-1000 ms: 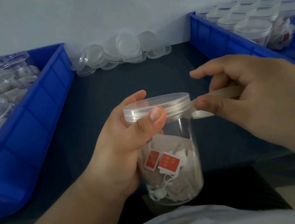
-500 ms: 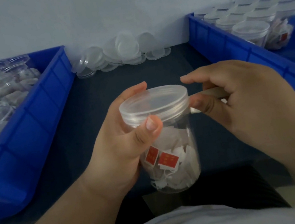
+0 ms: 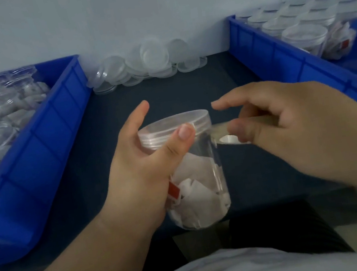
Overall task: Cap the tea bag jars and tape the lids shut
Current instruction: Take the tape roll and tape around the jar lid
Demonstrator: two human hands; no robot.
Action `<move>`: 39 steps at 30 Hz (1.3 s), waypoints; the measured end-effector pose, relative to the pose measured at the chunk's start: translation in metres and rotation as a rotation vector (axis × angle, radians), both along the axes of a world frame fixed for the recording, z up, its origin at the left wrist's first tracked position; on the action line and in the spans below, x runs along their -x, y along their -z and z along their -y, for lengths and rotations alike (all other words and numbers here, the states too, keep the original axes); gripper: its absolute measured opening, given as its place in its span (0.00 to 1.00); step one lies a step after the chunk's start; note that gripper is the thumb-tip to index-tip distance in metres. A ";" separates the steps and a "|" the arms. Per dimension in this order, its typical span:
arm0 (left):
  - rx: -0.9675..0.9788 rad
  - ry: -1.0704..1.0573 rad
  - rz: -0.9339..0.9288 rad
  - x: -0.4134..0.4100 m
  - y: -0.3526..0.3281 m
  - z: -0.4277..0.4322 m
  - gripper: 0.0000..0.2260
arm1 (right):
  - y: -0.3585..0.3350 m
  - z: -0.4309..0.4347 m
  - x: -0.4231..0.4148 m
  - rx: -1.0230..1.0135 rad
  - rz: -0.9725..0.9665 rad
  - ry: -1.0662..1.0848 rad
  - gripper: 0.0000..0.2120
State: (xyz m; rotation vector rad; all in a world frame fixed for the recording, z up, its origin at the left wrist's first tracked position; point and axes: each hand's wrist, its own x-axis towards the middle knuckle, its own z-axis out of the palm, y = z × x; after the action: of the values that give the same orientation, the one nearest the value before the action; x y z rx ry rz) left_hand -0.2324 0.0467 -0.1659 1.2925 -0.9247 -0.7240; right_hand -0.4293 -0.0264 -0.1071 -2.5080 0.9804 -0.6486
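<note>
A clear jar of tea bags (image 3: 202, 192) with a frosted lid (image 3: 171, 127) is held above the dark table, tilted slightly. My left hand (image 3: 141, 172) grips it from the left, with the thumb pressed on the lid's rim. My right hand (image 3: 290, 130) holds a roll of clear tape (image 3: 229, 137) just right of the lid. A strip of tape runs from the roll to the lid's edge. The roll is mostly hidden behind my fingers.
A blue bin (image 3: 39, 144) on the left holds several uncapped jars. Another blue bin (image 3: 282, 58) on the right holds several capped jars. Loose lids (image 3: 144, 63) are piled against the back wall. The dark tabletop (image 3: 187, 81) lies between the bins.
The jar has turned in my left hand, its red tags moving leftward. My right hand and the tape roll have shifted slightly away from the lid, showing more of the tape strip.
</note>
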 end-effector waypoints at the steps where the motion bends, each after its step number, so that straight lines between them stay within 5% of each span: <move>1: -0.010 0.003 -0.031 0.000 0.000 -0.001 0.46 | -0.002 0.004 0.004 -0.061 -0.002 -0.030 0.22; 7: -0.036 0.104 -0.140 0.005 -0.002 -0.002 0.47 | 0.000 0.013 0.007 -0.395 -0.038 -0.167 0.05; 12: -0.053 0.147 -0.204 0.005 -0.004 -0.003 0.41 | -0.004 0.015 0.012 -0.221 0.022 -0.086 0.10; 17: -0.021 0.217 -0.179 0.006 -0.009 -0.005 0.48 | -0.007 0.008 0.009 -0.041 -0.047 -0.008 0.20; 21: -0.010 0.289 -0.149 0.004 -0.011 -0.005 0.49 | -0.005 0.008 0.006 0.020 -0.019 0.030 0.19; 26: 0.004 0.364 -0.075 0.003 -0.011 -0.005 0.49 | -0.003 0.015 0.007 -0.011 -0.113 0.005 0.18; 34: 0.009 0.293 -0.013 -0.002 -0.007 -0.002 0.47 | 0.004 0.014 0.005 -0.103 0.018 -0.006 0.17; 39: -0.028 0.257 0.221 0.006 -0.003 0.001 0.68 | 0.007 0.011 0.003 0.017 -0.104 0.025 0.23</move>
State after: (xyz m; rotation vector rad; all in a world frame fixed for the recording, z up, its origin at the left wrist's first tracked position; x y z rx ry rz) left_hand -0.2379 0.0452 -0.1630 1.3093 -1.2801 -0.8047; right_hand -0.4325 -0.0375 -0.1144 -2.5703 1.0481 -0.5409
